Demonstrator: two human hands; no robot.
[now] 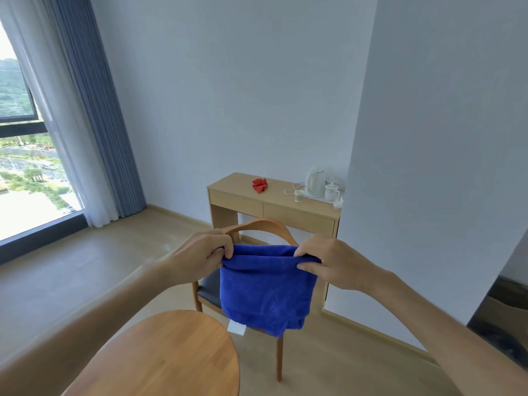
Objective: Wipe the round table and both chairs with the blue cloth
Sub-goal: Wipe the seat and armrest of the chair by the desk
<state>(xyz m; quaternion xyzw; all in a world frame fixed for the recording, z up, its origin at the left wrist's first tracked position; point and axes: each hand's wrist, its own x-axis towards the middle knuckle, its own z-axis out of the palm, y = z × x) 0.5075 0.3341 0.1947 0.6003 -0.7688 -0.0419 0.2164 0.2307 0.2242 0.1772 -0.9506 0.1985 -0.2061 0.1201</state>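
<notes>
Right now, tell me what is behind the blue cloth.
Behind the blue cloth, held up by the left hand and right hand, stands a wooden chair. Its curved backrest and part of its dark seat show; the rest is covered.

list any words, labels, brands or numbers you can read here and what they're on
No text can be read in this view.
White tag at the bottom hem of the blue cloth: looks blank from here.
Paper cup on the wooden desk: faint greenish band, too small and blurred to read.
White kettle: no marking can be made out.
</notes>
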